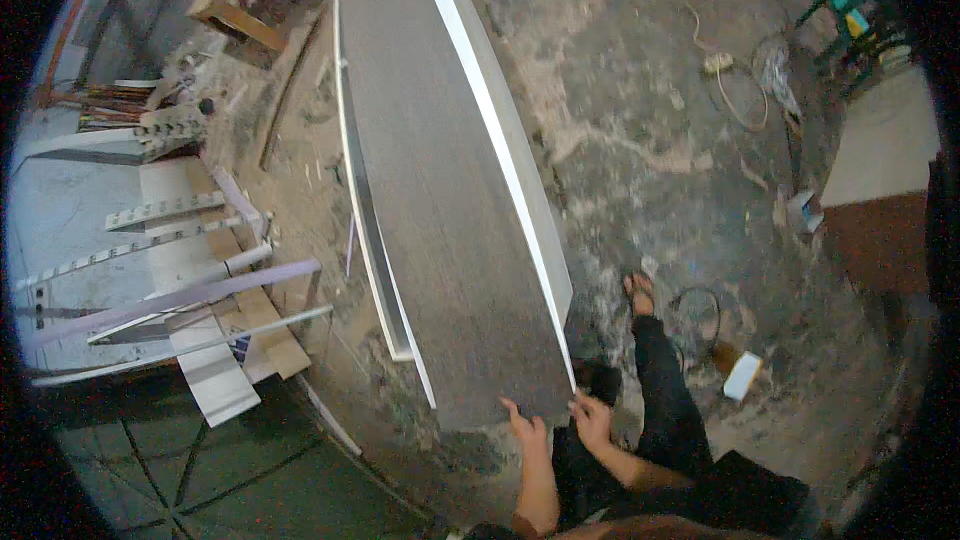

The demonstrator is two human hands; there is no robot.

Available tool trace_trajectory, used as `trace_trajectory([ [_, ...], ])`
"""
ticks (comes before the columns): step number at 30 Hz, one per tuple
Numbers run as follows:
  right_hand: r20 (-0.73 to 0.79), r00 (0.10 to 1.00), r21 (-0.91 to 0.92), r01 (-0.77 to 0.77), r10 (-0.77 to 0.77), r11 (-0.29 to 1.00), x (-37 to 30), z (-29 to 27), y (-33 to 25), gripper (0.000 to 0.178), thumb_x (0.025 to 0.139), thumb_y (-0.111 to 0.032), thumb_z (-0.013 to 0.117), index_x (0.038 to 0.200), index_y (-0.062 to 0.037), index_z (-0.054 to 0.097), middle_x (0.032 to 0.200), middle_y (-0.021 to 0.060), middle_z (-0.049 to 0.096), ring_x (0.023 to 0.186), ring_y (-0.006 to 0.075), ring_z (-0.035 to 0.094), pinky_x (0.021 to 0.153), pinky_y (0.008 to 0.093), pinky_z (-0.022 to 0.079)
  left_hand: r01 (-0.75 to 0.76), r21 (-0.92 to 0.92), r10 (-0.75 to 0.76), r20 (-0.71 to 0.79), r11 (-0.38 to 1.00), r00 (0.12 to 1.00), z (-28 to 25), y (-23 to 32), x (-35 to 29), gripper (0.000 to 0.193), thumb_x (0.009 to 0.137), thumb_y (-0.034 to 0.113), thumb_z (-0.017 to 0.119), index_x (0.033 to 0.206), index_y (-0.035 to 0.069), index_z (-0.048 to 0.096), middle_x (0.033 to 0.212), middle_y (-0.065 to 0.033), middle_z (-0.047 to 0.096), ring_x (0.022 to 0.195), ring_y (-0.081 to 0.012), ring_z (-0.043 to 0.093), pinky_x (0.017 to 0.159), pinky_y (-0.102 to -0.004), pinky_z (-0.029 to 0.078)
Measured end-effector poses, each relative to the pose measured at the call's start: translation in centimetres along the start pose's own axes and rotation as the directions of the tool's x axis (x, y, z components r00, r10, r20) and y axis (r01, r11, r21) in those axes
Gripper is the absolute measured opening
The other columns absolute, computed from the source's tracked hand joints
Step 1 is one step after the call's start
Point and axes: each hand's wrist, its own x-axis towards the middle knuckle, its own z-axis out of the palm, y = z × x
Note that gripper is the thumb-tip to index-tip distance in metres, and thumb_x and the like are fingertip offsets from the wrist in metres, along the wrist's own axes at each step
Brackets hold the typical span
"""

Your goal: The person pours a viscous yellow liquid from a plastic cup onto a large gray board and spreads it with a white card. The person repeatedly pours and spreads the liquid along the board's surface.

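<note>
A long panel with a dark brown, wood-grain face (450, 220) runs away from me through the middle of the view. A white strip (500, 140) lines its right edge, and a thinner white edge shows on its left. My left hand (528, 426) is at the panel's near end, a finger over the top face and the rest curled at the edge; its underside is hidden. At the near right corner, my right hand (592, 420) has its fingers closed around the end of the white strip.
On the left, a pale blue work surface (80, 210) holds cut boards and strips, some jutting toward the panel. A wooden frame (235, 15) stands at the far left. Right of my leg, a white and orange box (742, 376) and a cable (745, 125) lie on the stained concrete floor (640, 60).
</note>
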Motion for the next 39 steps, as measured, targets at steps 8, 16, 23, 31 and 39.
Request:
trace_trajectory([
  [8, -0.025, 0.999, 0.166, 0.039, -0.035, 0.985, -0.4, 1.0, -0.1, 0.025, 0.088, 0.001, 0.071, 0.112, 0.0043, 0.071, 0.083, 0.0106, 0.070, 0.071, 0.0157, 0.069, 0.067, 0.0292, 0.056, 0.252, -0.543, -0.361, -0.103, 0.801, 0.927, -0.6, -1.8, 2.5, 0.095, 0.083, 0.049, 0.079, 0.148, 0.007, 0.023, 0.142, -0.0158, 0.048, 0.116, -0.0317, 0.055, 0.084, -0.0438, 0.052],
  [16, -0.093, 0.996, 0.150, 0.018, -0.004, 0.988, -0.5, 1.2, 1.9, 0.023, 0.084, -0.019, 0.075, 0.099, -0.0013, 0.075, 0.076, 0.0110, 0.069, 0.069, 0.0225, 0.068, 0.067, 0.0362, 0.051, 0.402, -0.680, -0.596, -0.064, 0.613, 0.801, 0.0, -0.2, 2.6, 0.086, 0.084, 0.040, 0.081, 0.143, 0.007, 0.028, 0.131, -0.0121, 0.054, 0.092, -0.0240, 0.059, 0.056, -0.0362, 0.045],
  [23, -0.078, 0.994, 0.056, 0.080, -0.076, 0.995, 0.3, 0.5, 1.6, 0.022, 0.086, -0.001, 0.072, 0.108, 0.0048, 0.071, 0.087, 0.0133, 0.072, 0.069, 0.0162, 0.070, 0.063, 0.0308, 0.055, 0.306, -0.519, -0.421, -0.117, 0.798, 0.900, 0.9, 2.7, 0.8, 0.061, 0.086, 0.038, 0.080, 0.128, 0.007, 0.050, 0.116, -0.0065, 0.061, 0.072, -0.0163, 0.054, 0.046, -0.0312, 0.036],
  [31, 0.318, 0.943, -0.171, 0.157, -0.096, 0.973, 3.9, -3.4, -5.1, 0.031, 0.087, -0.030, 0.075, 0.098, -0.0012, 0.070, 0.082, 0.0142, 0.070, 0.071, 0.0251, 0.068, 0.068, 0.0373, 0.054, 0.291, -0.629, -0.528, -0.227, 0.721, 0.818, 0.7, 4.5, 1.1, 0.094, 0.080, 0.039, 0.084, 0.147, 0.003, 0.028, 0.141, -0.0174, 0.044, 0.116, -0.0340, 0.053, 0.089, -0.0489, 0.048],
  [39, 0.662, 0.613, -0.332, 0.755, -0.432, 0.565, 26.2, -4.1, -22.8, 0.047, 0.086, -0.030, 0.070, 0.123, -0.0035, 0.058, 0.122, 0.0220, 0.062, 0.110, 0.0409, 0.060, 0.093, 0.0488, 0.049, 0.579, 0.259, -0.035, -0.894, 0.773, 0.447, 5.3, 13.3, -0.4, 0.102, 0.073, 0.039, 0.088, 0.151, 0.008, 0.031, 0.148, -0.0227, 0.037, 0.140, -0.0401, 0.034, 0.108, -0.0593, 0.036],
])
